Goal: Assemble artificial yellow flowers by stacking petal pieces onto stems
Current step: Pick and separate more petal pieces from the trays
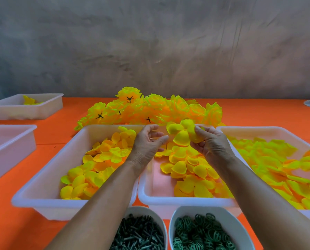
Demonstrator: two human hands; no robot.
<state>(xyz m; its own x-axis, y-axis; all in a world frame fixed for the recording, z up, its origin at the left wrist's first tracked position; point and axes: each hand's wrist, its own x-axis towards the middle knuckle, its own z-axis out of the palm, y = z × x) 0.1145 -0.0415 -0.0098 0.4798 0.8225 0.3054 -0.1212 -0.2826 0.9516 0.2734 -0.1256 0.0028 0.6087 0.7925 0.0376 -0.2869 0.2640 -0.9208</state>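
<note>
A yellow petal piece (184, 135) is held up in the air over the far end of the middle tray (150, 193), just in front of the heap of finished yellow flowers (150, 110). The right hand (211, 144) pinches it at its three o'clock edge, thumb and fingertips closed on the fabric. The left hand (147, 141) hovers just beside it at nine o'clock, fingers loosely curved and parted, palm turned inward; I cannot tell whether it holds anything small.

Below the hands, the middle tray holds loose petals. At nine o'clock from it sits the left tray (42, 201) with smaller petals, and at three o'clock the right tray (269, 129) with flatter ones. At six o'clock, nearest the person, stand a bowl of dark green stems (138, 231) and a bowl of green rings (202, 233). Far out at ten o'clock, two more white trays (11, 112) sit on the orange tablecloth (6, 222).
</note>
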